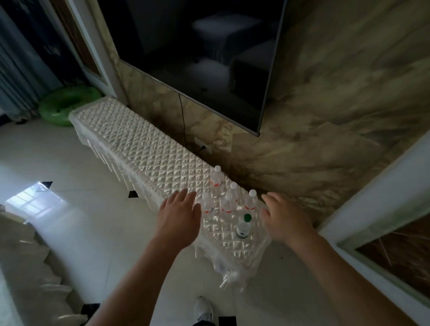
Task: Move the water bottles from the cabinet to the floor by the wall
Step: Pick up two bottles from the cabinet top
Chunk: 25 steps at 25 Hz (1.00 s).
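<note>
Clear bottles [227, 203] half-lost vs shiny cover [142, 142]; L hand [178, 216], R hand [285, 217] fingers loose, empty.

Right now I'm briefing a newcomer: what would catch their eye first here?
Clear water bottles cluster at the near end of the quilted white cabinet, a green-capped bottle nearest. The open left hand and right hand flank them. A dark TV hangs on the wall above.

A living room in a private home: a large flat-screen television [202, 50] hangs on a marble-patterned wall [343, 104] across the upper centre and right of the frame, above a low cabinet [137, 142] draped in a quilted, fringed cover. Pleated curtains [1, 62] fill the upper left, with a green inflatable ring [64, 106] beside them on the pale tiled floor [57, 152].
</note>
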Each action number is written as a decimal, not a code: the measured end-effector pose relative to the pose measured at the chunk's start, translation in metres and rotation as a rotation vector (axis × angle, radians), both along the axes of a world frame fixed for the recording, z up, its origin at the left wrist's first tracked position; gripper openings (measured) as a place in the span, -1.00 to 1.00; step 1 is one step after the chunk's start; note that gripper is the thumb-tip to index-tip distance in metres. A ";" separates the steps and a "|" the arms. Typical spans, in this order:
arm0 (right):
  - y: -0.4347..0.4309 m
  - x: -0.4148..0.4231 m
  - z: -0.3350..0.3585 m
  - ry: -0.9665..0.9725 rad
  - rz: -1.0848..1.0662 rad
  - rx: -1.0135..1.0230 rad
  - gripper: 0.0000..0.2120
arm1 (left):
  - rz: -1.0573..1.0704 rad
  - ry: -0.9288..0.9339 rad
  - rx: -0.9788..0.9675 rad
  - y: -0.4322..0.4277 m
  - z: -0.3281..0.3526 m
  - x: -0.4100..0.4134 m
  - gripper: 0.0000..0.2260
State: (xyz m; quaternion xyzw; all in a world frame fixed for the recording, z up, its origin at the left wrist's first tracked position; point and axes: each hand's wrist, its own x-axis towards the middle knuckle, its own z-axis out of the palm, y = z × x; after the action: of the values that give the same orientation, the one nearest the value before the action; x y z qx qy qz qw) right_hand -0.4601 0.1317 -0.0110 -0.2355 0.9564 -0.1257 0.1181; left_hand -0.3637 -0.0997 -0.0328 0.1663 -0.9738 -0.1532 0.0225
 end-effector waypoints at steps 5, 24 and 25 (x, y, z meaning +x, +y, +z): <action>-0.031 -0.038 -0.010 -0.040 -0.074 0.038 -0.54 | -0.059 0.016 -0.003 -0.049 -0.007 -0.055 -0.59; -0.008 -0.140 -0.165 -0.375 -0.093 -0.002 -0.51 | -0.006 -0.219 0.186 -0.050 -0.149 -0.163 -0.49; -0.005 -0.144 -0.177 -0.408 -0.087 -0.017 -0.50 | 0.006 -0.223 0.205 -0.050 -0.163 -0.168 -0.48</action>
State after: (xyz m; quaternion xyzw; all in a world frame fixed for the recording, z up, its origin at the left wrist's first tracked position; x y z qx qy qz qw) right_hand -0.6044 0.1266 -0.1883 -0.1645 0.9209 -0.1841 0.3016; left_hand -0.5316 -0.1501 -0.1961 0.1865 -0.9491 -0.2324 -0.1024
